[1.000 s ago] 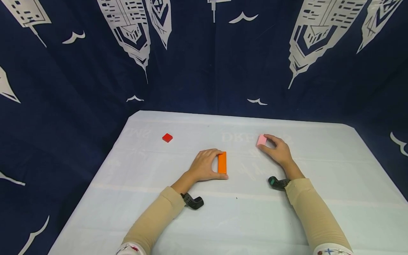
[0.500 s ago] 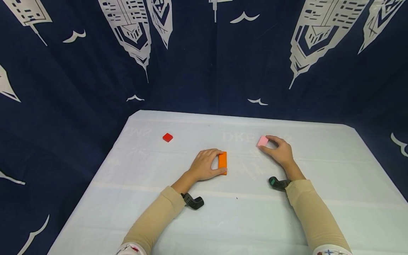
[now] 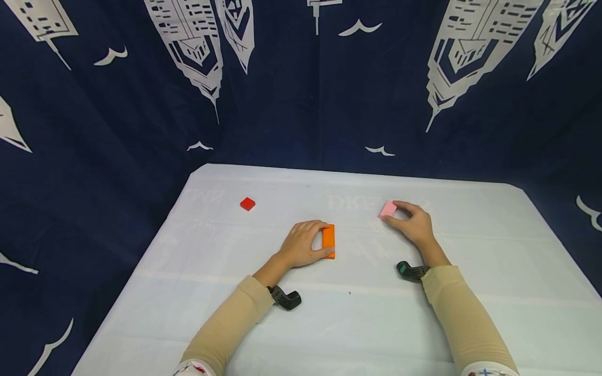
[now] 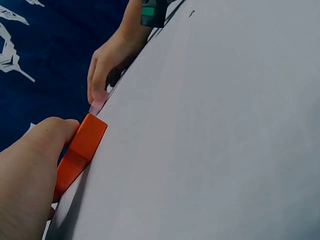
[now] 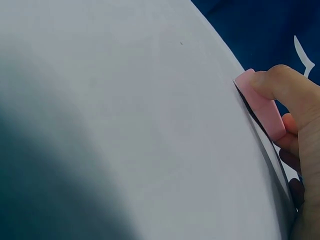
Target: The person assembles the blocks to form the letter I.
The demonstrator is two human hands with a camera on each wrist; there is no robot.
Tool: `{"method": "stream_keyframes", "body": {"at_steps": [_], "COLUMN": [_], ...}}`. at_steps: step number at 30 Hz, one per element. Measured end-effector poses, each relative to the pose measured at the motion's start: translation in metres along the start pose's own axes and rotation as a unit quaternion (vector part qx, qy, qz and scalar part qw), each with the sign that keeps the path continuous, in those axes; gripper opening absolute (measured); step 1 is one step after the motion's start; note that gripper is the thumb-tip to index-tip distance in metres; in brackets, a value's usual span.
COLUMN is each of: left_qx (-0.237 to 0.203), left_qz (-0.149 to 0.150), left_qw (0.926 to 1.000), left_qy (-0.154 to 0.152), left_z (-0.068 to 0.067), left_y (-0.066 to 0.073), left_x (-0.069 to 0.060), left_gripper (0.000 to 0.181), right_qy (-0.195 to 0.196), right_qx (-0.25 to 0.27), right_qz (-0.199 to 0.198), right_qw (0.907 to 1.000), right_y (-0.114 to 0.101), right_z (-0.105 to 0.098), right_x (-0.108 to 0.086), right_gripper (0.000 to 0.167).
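Note:
In the head view my left hand [image 3: 303,245] grips an orange block [image 3: 328,242] by its two ends, thumb at the near end and fingers at the far one. The left wrist view shows the thumb on this orange block [image 4: 82,150], which is at the white surface. Farther right, my right hand [image 3: 414,224] pinches a small pink block [image 3: 388,209] between thumb and fingers. Up close in the right wrist view, the thumb presses one face of the pink block [image 5: 262,107], with a dark shadow beneath it.
A small red block [image 3: 247,203] lies at the back left of the white-covered table [image 3: 357,324]. Behind the table hangs a dark blue curtain [image 3: 320,104] with white building and bird prints. A black device is strapped on each wrist.
My left thumb has closed in onto the near end of the orange block. The pink block has tilted and shifted slightly right and nearer with my right hand.

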State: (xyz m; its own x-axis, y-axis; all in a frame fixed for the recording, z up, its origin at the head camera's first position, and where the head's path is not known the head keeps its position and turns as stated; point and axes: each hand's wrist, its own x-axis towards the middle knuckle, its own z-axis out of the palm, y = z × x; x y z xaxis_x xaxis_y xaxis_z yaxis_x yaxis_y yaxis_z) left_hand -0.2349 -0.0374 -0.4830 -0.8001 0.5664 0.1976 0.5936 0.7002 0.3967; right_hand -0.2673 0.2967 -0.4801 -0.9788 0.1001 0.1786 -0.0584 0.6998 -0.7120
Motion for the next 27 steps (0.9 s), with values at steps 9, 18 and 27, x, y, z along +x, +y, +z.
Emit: {"method": "stream_keyframes", "body": {"at_steps": [9,18,27], "left_qx": [0.0,-0.001,-0.001], "left_qz": [0.0,-0.002,-0.003], "left_qw": [1.0,1.0,1.0], "left_qy": [0.002,0.002,-0.001], "left_z": [0.0,0.0,0.0], "left_y": [0.0,0.001,0.0], "left_x": [0.0,0.0,-0.001], "left_gripper": [0.063,0.062,0.062], "right_qy": [0.004,0.003,-0.007], "right_qx": [0.012,0.038,0.051], "right_qz": [0.0,-0.015,-0.007], "right_qw": [0.9999,0.9992,0.9987], "right_y": [-0.003,-0.011,-0.024], "right_z": [-0.001,-0.001,0.002], "right_x": [-0.001,-0.006,-0.01], "right_gripper": [0.069,0.066,0.067]}}
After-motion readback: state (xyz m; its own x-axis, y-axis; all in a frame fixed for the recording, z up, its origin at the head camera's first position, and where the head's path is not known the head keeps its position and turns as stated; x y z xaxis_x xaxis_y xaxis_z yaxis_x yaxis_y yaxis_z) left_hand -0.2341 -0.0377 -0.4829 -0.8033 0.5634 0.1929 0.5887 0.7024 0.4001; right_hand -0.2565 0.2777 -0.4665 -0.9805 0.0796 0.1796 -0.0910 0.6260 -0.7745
